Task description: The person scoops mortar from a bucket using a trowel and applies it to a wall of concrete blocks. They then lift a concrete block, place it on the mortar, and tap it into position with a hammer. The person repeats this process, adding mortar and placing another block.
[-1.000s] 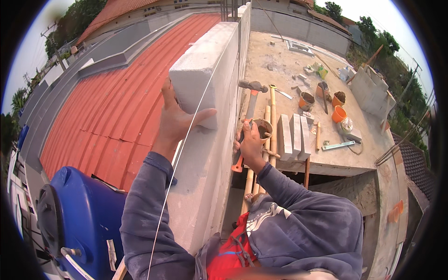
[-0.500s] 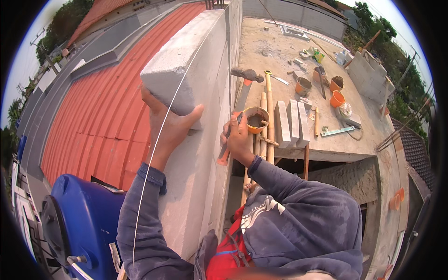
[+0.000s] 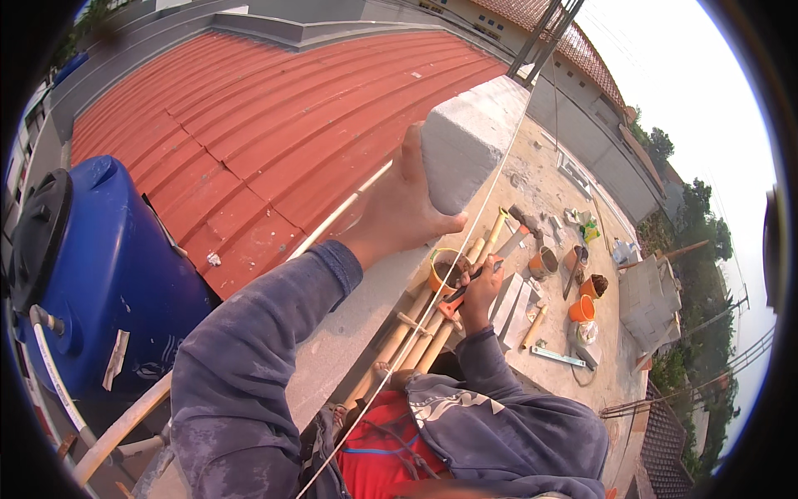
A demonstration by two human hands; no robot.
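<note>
A pale grey lightweight block (image 3: 465, 150) lies along the top of the block wall (image 3: 332, 353). My left hand (image 3: 395, 204) clasps its near end, with fingers on the far-left side and thumb on the right. My right hand (image 3: 482, 293) is wrapped round the handle of a hammer (image 3: 514, 243), held beside the wall over bamboo poles. The hammer has an orange and dark handle, and its metal head points away from me. A taut white string (image 3: 432, 303) runs close along the block's right edge. Behind my right hand is an orange bucket (image 3: 445, 268) of mortar.
Bamboo poles (image 3: 407, 353) run beside the wall. Loose blocks (image 3: 509, 308), a spirit level (image 3: 559, 358) and several orange buckets (image 3: 582, 308) stand on the concrete slab at right. A red metal roof (image 3: 224, 141) and a blue water tank (image 3: 116, 283) are at left.
The view has swung, so the wall and block appear farther right and tilted. My right hand has lowered the hammer away from the wall. My left hand stays on the block's end.
</note>
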